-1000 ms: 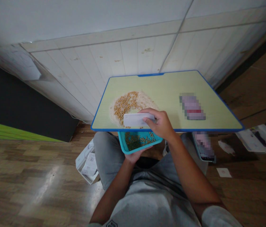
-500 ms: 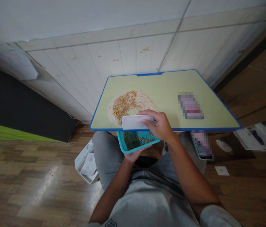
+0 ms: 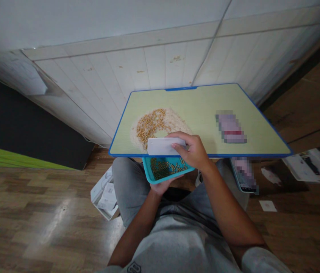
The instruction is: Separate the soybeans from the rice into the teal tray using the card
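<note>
My right hand (image 3: pixel 191 149) grips a flat white scraper-like card (image 3: pixel 162 146), thumb on its near face, upright at the front edge of the small table (image 3: pixel 205 102). Below that edge, my left hand (image 3: pixel 167 185) supports a turquoise plastic tray (image 3: pixel 150 176) from underneath; its fingers are mostly hidden. Yellow and greenish round beans, like soybeans, lie in the tray. Behind the card, a pile of yellow beans (image 3: pixel 145 127) spreads over pale rice-like grains (image 3: pixel 177 119) on the table, with a bare patch near the middle.
A pixelated phone-like object (image 3: pixel 230 127) lies on the table's right side. Another phone (image 3: pixel 245 176) rests on my right thigh. An open white box (image 3: pixel 105 197) with papers stands on the floor at left, a white tray (image 3: pixel 313 165) at right. The wall stands behind the table.
Almost nothing differs. The whole view has shifted slightly, while both hands, the card and the tray keep their places relative to the table.
</note>
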`<state>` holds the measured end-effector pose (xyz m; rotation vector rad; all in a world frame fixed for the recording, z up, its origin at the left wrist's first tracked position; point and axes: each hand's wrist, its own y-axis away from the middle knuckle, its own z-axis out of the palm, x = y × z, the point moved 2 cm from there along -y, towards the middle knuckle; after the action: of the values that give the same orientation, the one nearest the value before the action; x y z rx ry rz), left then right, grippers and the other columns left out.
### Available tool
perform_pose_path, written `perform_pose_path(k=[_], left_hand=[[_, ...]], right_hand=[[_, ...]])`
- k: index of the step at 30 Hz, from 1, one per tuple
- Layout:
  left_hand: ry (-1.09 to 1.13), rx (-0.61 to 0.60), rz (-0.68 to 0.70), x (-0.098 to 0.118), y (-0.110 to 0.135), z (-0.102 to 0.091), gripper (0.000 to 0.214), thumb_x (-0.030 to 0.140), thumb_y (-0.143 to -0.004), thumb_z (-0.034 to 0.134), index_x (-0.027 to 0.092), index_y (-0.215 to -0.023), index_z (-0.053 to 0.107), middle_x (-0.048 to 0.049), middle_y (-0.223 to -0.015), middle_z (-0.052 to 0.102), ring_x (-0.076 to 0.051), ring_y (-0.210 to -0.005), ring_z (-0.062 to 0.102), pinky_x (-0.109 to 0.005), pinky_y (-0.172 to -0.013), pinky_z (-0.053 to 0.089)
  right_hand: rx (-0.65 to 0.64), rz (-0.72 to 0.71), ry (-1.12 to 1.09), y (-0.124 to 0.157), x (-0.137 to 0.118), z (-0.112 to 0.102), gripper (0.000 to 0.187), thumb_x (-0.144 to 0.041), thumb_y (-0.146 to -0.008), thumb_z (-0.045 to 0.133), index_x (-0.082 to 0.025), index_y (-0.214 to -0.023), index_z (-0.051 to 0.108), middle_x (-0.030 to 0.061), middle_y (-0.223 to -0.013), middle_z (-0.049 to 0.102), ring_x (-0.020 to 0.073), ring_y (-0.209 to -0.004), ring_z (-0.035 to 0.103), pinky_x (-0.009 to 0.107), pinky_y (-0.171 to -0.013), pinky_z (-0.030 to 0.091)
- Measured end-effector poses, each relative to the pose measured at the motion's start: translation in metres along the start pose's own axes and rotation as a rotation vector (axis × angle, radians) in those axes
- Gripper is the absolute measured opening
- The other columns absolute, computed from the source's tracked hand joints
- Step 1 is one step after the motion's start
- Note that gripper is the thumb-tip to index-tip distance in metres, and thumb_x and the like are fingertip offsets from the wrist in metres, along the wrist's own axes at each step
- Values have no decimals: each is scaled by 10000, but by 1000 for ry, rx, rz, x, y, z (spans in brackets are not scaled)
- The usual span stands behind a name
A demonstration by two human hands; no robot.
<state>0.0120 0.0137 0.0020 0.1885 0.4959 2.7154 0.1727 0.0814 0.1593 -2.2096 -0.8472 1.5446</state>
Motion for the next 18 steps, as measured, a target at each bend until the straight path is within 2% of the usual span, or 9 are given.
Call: perform_pose_path(k=[6, 11, 14, 18], left_hand=[[-16, -9, 0, 0, 1, 3, 778, 689, -1079, 289, 381, -1784, 174, -54, -1872, 158, -426, -1728, 84, -829, -1323, -1], [-12, -7, -6, 0, 1, 3, 780, 699, -1088, 210, 350, -1786, 208, -71, -1877, 139, -435, -1732, 63, -828, -1314, -62], [-12, -40, -15, 1, 0, 0, 802, 707, -1088, 193, 322, -1791, 194, -86, -1876, 148, -437, -1734, 46, -825, -1312, -94], [-27, -103, -30, 2, -2, -5, 855, 756, -1063, 188, 307, -1792, 188, -99, -1872, 166, -442, -1735, 16, -853, -1306, -60]], right_hand=[[14, -8, -9, 0, 0, 0, 237, -362, -1005, 666, -247, -1152, 812, 53, -1133, 872, 246, -1060, 827, 356, -934, 637], [36, 0, 1, 0, 1, 1, 241, -360, -993, 678, -247, -1155, 815, 53, -1135, 871, 253, -1067, 823, 360, -940, 636], [99, 22, 9, 0, 4, 1, 248, -330, -973, 684, -251, -1166, 819, 48, -1145, 870, 260, -1071, 820, 370, -938, 641], [237, 65, 28, -1, 10, -1, 277, -304, -949, 691, -248, -1187, 821, 48, -1164, 868, 270, -1073, 814, 385, -916, 647]])
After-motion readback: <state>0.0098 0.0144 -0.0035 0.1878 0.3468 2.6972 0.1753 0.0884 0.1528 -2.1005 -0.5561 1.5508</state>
